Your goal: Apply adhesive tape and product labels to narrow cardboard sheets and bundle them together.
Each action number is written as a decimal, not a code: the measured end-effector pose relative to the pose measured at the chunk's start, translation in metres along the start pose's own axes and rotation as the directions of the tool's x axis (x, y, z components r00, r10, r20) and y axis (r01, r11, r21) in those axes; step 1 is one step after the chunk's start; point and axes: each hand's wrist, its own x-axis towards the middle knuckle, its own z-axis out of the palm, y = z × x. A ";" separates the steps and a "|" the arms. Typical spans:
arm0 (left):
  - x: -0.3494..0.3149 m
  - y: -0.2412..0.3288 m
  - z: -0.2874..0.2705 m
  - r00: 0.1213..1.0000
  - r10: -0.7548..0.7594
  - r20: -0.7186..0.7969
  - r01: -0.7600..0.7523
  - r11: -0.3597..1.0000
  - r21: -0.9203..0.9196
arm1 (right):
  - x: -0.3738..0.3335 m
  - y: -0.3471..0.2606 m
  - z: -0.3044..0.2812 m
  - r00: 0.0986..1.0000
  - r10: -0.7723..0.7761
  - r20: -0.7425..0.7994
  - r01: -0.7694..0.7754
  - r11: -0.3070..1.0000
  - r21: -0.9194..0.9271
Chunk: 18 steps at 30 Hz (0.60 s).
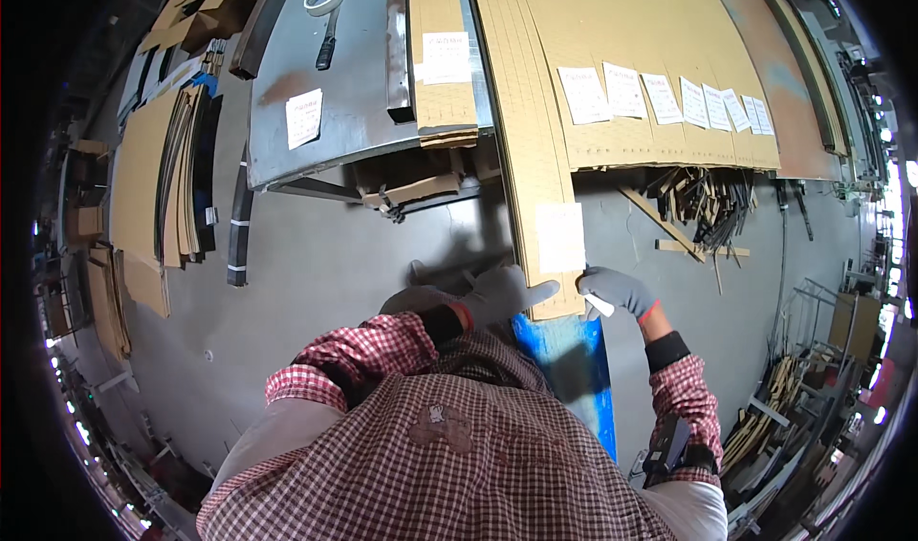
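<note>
Apparently steadying the cardboard strips (534, 163) jutting past the desk (360, 101), the left hand (497, 294) touches their near end, grip unclear, the right hand (622, 291) pinches a white slip (600, 305), and careful alignment likely matters next.

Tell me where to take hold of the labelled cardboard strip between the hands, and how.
Probably best to take the cardboard strip by both long edges close to its near end, one hand from each side. It is long, narrow and flat, and that end lies between the left hand and right hand. Keep clear of the white label on top.
</note>
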 end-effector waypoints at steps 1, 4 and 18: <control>0.000 0.001 -0.005 1.000 0.025 -0.002 -0.024 0.996 0.082 | 0.006 -0.005 -0.007 0.999 -0.039 -0.005 0.038 0.997 -0.072; -0.005 0.009 -0.014 0.998 0.061 0.016 -0.062 0.989 0.135 | 0.015 -0.017 -0.027 0.687 0.682 0.251 -0.726 0.646 0.235; -0.097 0.053 -0.097 0.877 0.377 -0.297 -0.457 0.846 -0.275 | 0.027 -0.173 -0.061 0.999 -0.040 0.031 0.041 0.999 -0.016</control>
